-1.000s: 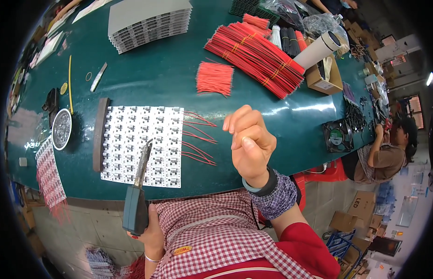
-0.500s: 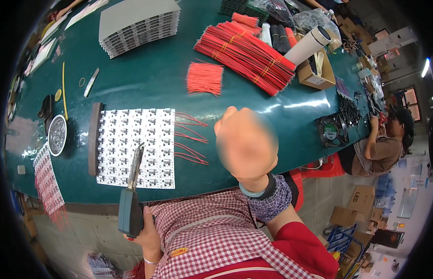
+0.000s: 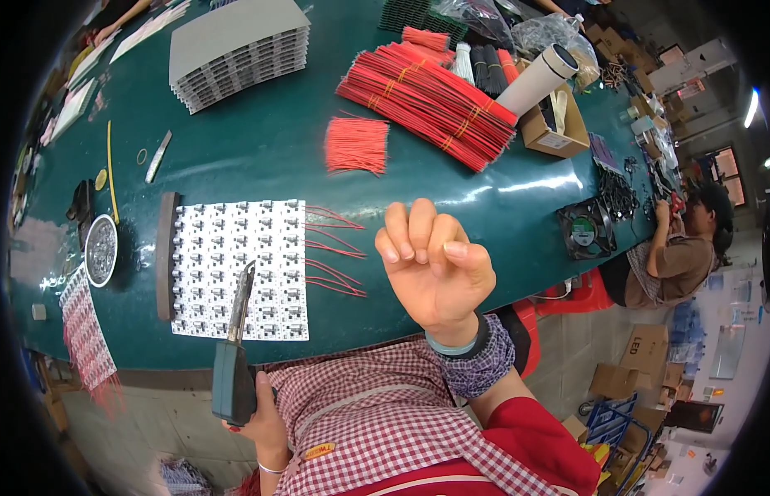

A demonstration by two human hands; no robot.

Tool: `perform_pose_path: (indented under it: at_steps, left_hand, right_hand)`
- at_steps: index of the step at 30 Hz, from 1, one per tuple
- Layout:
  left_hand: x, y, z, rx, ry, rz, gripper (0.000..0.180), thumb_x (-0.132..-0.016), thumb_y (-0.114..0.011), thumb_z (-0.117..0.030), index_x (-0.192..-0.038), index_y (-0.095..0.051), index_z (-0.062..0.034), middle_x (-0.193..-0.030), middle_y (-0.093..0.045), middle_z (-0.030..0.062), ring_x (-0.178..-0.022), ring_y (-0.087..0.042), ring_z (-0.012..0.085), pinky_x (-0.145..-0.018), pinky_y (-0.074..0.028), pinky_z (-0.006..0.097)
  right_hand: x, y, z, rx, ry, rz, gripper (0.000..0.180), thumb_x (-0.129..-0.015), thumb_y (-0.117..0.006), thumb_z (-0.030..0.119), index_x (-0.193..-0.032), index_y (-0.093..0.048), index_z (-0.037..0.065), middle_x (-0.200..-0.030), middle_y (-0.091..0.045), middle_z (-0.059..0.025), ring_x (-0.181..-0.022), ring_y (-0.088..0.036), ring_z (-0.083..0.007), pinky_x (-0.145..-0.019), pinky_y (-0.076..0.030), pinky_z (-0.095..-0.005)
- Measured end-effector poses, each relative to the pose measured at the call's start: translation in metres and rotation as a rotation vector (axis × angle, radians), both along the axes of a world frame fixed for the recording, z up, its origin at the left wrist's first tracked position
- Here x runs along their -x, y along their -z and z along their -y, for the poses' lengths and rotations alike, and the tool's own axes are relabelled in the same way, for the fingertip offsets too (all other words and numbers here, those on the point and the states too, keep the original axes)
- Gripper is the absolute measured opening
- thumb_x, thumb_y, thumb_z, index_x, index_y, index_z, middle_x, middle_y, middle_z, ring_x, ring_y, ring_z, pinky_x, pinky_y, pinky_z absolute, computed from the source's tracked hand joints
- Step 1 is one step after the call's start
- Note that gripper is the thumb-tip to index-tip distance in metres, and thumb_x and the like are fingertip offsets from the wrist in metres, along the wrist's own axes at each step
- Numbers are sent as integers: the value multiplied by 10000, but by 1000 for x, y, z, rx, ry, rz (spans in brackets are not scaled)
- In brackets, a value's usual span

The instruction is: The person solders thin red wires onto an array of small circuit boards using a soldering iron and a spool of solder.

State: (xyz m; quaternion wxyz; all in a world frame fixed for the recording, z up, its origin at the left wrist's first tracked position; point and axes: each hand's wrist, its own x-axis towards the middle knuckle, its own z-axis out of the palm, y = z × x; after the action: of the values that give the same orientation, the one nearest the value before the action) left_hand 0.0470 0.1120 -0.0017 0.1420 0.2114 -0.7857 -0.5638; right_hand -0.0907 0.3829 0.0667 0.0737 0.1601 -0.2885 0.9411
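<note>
My left hand (image 3: 263, 417) is closed around the handle of a soldering iron (image 3: 234, 382). Its long metal tip stands over a white sheet of small circuit boards (image 3: 239, 273) covered with rows of tiny parts. Several thin red wires (image 3: 335, 285) stick out from the sheet's right edge. To the right of these wires, my right hand (image 3: 435, 269) is raised above the table, palm up. Its fingers are loosely bent and a little apart, and nothing shows in them. A dark bar (image 3: 168, 256) lies along the sheet's left edge.
Bundled red wires (image 3: 426, 103) and a shorter pile (image 3: 356, 145) lie behind my right hand. Far left is a stack of panels (image 3: 240, 58); nearer are a small bowl (image 3: 101, 250) and a knife (image 3: 158, 157). A fan (image 3: 585, 229) sits at right, with a seated person (image 3: 683, 240) beyond.
My right hand, blurred before, now shows its bent fingers and palm clearly. The soldering iron and sheet keep nearly the same places; the whole view has shifted slightly.
</note>
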Motion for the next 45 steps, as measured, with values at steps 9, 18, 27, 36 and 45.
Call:
perform_pose_path:
  at_steps: [9,18,27,36,45]
  left_hand:
    - [0,-2,0,-9,-30,4,216,-869,-771,-15,-1048,-693,77,-959,-714,96,-788,-658,154,-676,-537,299]
    - [8,-15,-10,21,-59,-67,198,-867,-765,3,-1029,-688,87,-889,-703,78,-685,-638,118,-571,-516,263]
    - [9,-17,-10,5,-62,-62,183,-867,-761,10,-1017,-691,88,-879,-704,73,-677,-636,113,-561,-510,256]
    - [3,1,2,43,-5,-63,255,-886,-737,13,-1126,-674,70,-929,-688,74,-704,-584,107,-606,-470,275]
    - [3,6,3,43,25,-121,283,-907,-706,33,-1186,-663,55,-851,-653,43,-604,-512,64,-529,-397,231]
  right_hand:
    - [-3,-2,-1,54,-48,19,252,-821,-498,133,-622,-345,112,-789,-393,-34,-827,-409,-203,-800,-393,-366]
    - [-5,-6,0,37,-58,59,270,-761,-546,173,-599,-339,111,-760,-378,-31,-804,-396,-190,-746,-365,-324]
    - [-5,-5,0,70,-108,34,268,-821,-542,168,-628,-366,110,-763,-377,-29,-806,-396,-185,-748,-378,-322]
    - [-2,-3,-2,-54,-49,72,224,-901,-470,104,-680,-489,72,-841,-491,-75,-841,-491,-210,-823,-443,-359]
    - [60,34,-27,-1204,471,145,191,-828,-637,-53,-973,-733,25,-1015,-631,-73,-966,-590,-229,-840,-500,-354]
